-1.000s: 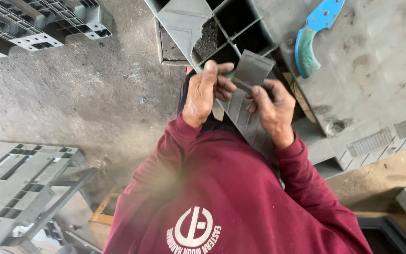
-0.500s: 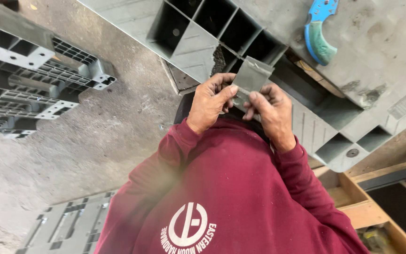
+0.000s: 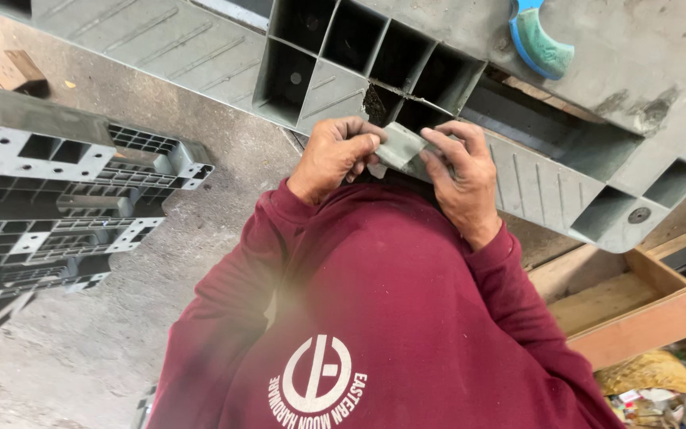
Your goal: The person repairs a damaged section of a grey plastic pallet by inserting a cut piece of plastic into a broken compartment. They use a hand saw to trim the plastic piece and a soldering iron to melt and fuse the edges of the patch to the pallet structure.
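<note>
Both my hands hold a small grey plastic piece (image 3: 397, 147) just below a broken cell of a large grey plastic pallet (image 3: 541, 179). My left hand (image 3: 333, 155) pinches the piece's left end with thumb and fingers. My right hand (image 3: 458, 179) grips its right side, fingers laid over it and resting against the pallet's edge. The pallet's open square cells (image 3: 335, 56) lie just above my hands; one has a cracked, crumbled wall. My maroon sleeves and chest fill the lower frame.
A tool with a blue and green handle (image 3: 541, 44) lies on the pallet at the top right. Stacked grey plastic pallets (image 3: 65, 199) sit on the concrete floor at left. A wooden frame (image 3: 629, 306) stands at lower right, and wood scraps (image 3: 9, 71) lie at upper left.
The view has shifted, and the pallet now sits higher and farther right. The grey piece, earlier held up flat in front of the cells, is now lower and tilted between both hands.
</note>
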